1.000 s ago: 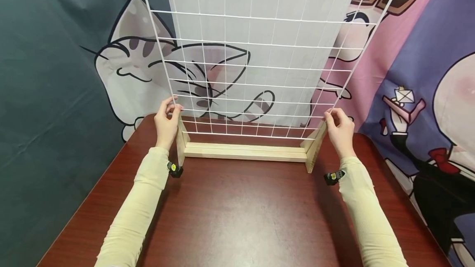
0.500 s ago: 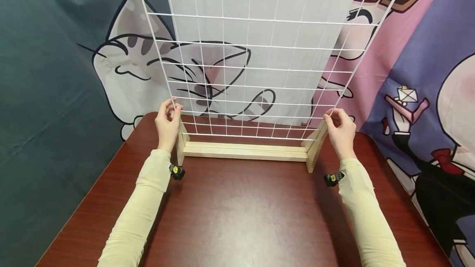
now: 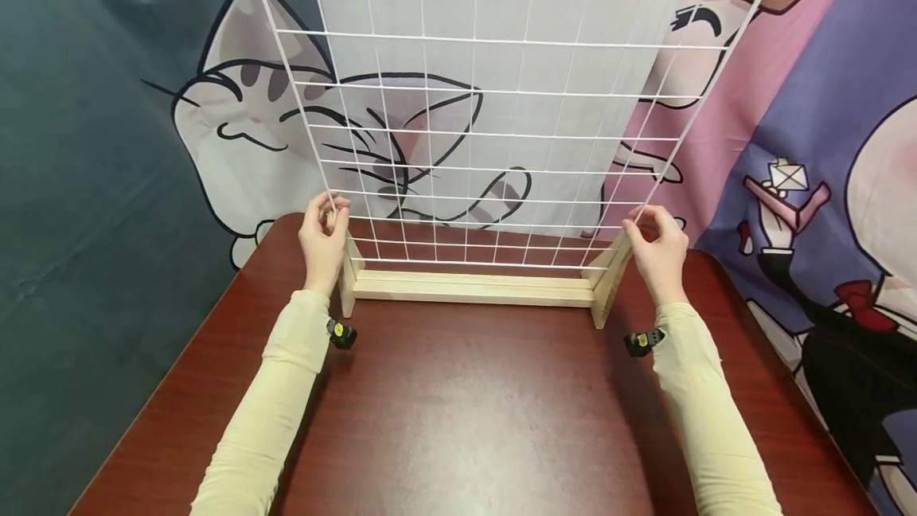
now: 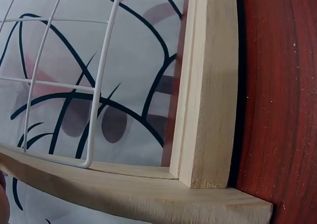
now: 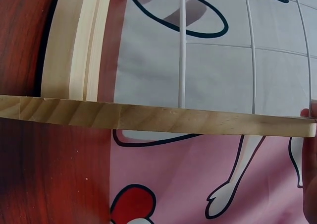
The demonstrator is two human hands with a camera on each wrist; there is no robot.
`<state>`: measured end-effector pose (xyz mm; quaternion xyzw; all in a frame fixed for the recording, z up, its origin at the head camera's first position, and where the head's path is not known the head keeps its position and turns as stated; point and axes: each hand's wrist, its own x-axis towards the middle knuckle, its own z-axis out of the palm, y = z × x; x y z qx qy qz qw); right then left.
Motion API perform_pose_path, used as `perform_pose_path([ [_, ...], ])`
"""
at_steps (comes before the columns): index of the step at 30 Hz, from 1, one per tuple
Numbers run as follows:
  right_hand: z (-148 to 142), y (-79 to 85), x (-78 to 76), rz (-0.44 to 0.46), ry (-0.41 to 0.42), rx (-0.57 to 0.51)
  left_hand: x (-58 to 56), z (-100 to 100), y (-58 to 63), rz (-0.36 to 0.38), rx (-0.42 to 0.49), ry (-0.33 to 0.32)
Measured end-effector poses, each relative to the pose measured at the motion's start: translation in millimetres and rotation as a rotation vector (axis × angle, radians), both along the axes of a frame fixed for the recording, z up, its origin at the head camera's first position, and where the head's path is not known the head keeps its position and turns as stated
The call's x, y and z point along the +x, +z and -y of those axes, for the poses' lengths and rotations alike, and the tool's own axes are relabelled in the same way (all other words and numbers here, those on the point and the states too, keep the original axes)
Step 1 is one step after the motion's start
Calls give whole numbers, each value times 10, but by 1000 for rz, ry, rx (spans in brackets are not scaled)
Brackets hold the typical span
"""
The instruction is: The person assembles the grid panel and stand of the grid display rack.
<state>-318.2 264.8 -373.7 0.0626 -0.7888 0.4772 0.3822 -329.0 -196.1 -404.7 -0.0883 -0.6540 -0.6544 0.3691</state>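
A white wire grid panel [image 3: 294, 84] stands upright between the two side pieces of a pale wooden stand [image 3: 473, 290]. My left hand [image 3: 324, 241] pinches the grid's left side wire low down, beside the top of the left wooden upright [image 3: 348, 281]. On the other side, my right hand [image 3: 657, 249] pinches the lower right side wire at the top of the right upright [image 3: 609, 287]. The left wrist view has the grid's rounded lower corner [image 4: 88, 163] against the left upright, apart from the grooved crossbar [image 4: 213, 85]. Only bits of my fingers show in the wrist views.
The stand sits on a reddish-brown wooden table [image 3: 473, 396]. Behind it hangs a printed backdrop [image 3: 86, 142] with cartoon cats and other figures. Each wrist carries a small black camera, such as the left wrist camera [image 3: 342, 334].
The grid has come down slightly between the uprights, and its bottom wire is nearer the crossbar. Both hands keep their pinch on the side wires. The head view has shifted a little.
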Motion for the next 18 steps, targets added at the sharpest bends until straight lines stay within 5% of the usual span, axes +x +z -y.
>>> perform_pose_path([
  [7,-63,-39,-46,-1,-34,-5,30,7,6,19,6,4],
  [14,-56,13,-111,98,-163,15,-115,25,36,83,-43,206],
  [18,-38,24,-102,148,-221,24,-179,50,53,107,-60,261],
])
